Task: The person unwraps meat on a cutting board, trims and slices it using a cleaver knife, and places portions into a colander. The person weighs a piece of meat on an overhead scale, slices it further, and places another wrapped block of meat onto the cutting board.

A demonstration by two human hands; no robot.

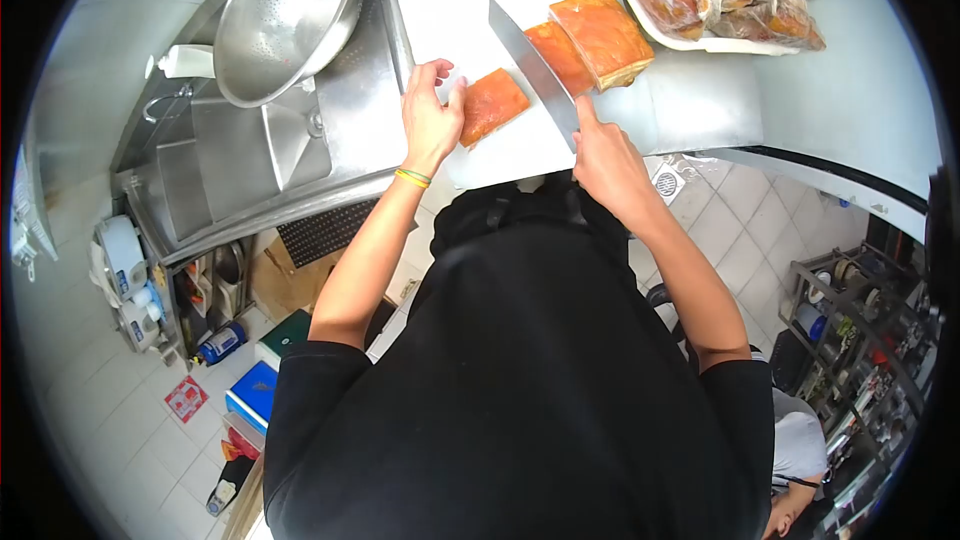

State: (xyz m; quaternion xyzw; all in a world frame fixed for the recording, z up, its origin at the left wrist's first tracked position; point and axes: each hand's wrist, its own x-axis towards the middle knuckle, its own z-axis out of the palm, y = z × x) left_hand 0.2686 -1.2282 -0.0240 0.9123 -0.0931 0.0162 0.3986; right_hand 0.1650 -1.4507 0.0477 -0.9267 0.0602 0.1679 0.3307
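My right hand is closed round the handle of a broad-bladed kitchen knife. The blade stands slanted over a white cutting board, between pieces of orange-brown roasted or cured meat. Left of the blade lies a flat cut piece of meat. My left hand, with a yellow-green band on its wrist, is at that piece's left edge, thumb and fingers apart; whether it touches is unclear. Right of the blade, a narrower piece sits against a thicker block of meat.
At the upper right, a white tray carries several plastic-wrapped meat pieces. A steel colander rests above the sink on the left. Another person is at the lower right, near a loaded rack.
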